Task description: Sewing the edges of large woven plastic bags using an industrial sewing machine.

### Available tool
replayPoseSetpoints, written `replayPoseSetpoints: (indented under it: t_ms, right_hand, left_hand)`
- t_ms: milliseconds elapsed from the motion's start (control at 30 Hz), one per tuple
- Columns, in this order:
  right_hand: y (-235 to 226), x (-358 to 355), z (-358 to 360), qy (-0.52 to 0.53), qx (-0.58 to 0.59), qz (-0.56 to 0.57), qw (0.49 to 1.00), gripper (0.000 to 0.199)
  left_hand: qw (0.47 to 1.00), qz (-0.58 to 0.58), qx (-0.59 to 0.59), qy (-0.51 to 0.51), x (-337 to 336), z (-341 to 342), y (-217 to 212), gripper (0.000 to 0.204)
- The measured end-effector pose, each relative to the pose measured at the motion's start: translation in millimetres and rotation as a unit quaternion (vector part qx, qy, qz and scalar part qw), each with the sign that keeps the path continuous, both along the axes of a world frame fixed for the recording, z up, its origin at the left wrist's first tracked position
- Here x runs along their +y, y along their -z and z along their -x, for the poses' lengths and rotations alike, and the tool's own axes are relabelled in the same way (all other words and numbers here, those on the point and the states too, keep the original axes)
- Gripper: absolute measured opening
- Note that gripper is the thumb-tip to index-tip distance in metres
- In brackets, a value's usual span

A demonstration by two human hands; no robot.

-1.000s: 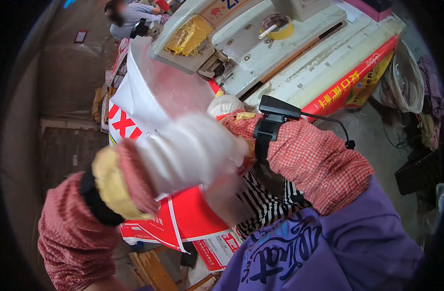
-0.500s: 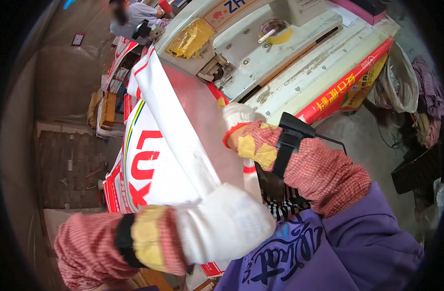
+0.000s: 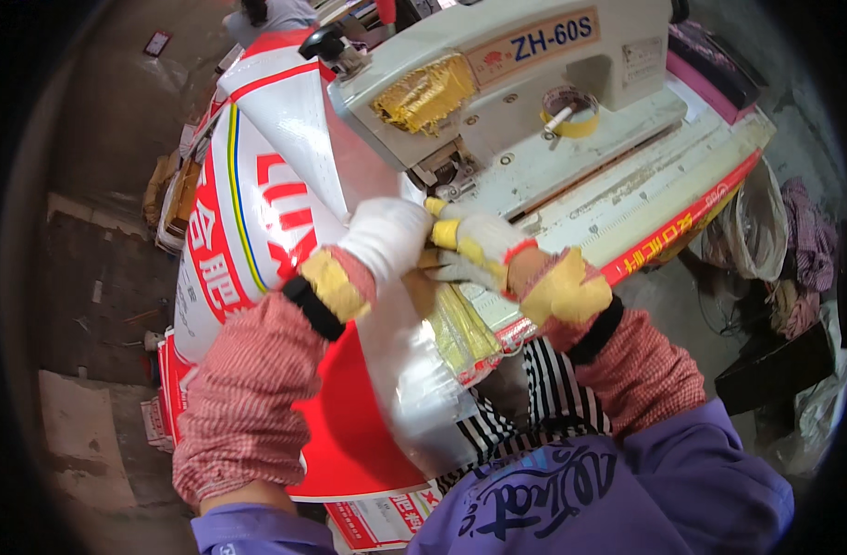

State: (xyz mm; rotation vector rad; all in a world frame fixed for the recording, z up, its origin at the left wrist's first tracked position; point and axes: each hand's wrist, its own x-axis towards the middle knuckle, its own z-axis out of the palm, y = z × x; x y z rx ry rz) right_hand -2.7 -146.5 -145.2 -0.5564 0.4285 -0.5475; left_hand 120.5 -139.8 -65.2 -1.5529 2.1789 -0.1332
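A large white woven sack (image 3: 257,199) with red lettering and a red lower part lies over the sewing table, its glossy folded edge running toward me. My left hand (image 3: 382,239), in a white and yellow work glove, presses on the sack's edge close to the grey-white industrial sewing machine (image 3: 525,83). My right hand (image 3: 484,250), gloved the same way, pinches the sack's edge right beside the left hand, just below the machine's needle area. Yellow strips (image 3: 460,328) lie under the sack edge by my right wrist.
A roll of yellow tape (image 3: 570,109) sits on the machine bed. A red strip edges the table front (image 3: 673,236). More printed sacks (image 3: 386,513) are stacked below me. Another person (image 3: 266,11) is at the far top. Bags and clutter (image 3: 766,240) lie at the right.
The sack has been swung flat across the table toward the machine. My left hand went from low near my lap up to the sack's edge, meeting my right hand by the needle.
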Motion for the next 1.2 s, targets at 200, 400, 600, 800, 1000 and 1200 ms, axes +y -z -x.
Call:
replayPoseSetpoints:
  t_ms: [200,400,600,800,1000,1200]
  right_hand:
    - [-16,35,-29,0.051,0.363,0.595,0.715,0.073]
    - [-6,20,-76,-0.011,0.527,0.716,0.458,0.058]
    - [-27,60,-151,0.039,0.477,0.799,0.363,0.031]
    - [-115,174,-170,-0.323,0.177,0.531,0.764,0.048]
    - [-59,220,-129,-0.478,0.022,0.527,0.702,0.050]
    - [-21,186,-22,-0.450,0.000,0.230,0.863,0.061]
  left_hand:
    - [0.991,0.107,-0.075,-0.041,-35,-66,13,0.011]
    - [0.987,0.119,-0.074,0.078,130,-83,-80,0.004]
    - [0.888,0.446,-0.080,0.082,250,-98,-143,0.015]
    - [0.742,0.642,0.169,-0.094,347,-164,-58,0.039]
    - [0.379,0.354,0.766,-0.380,405,-154,24,0.048]
    - [0.226,0.254,0.824,-0.454,434,-138,41,0.041]
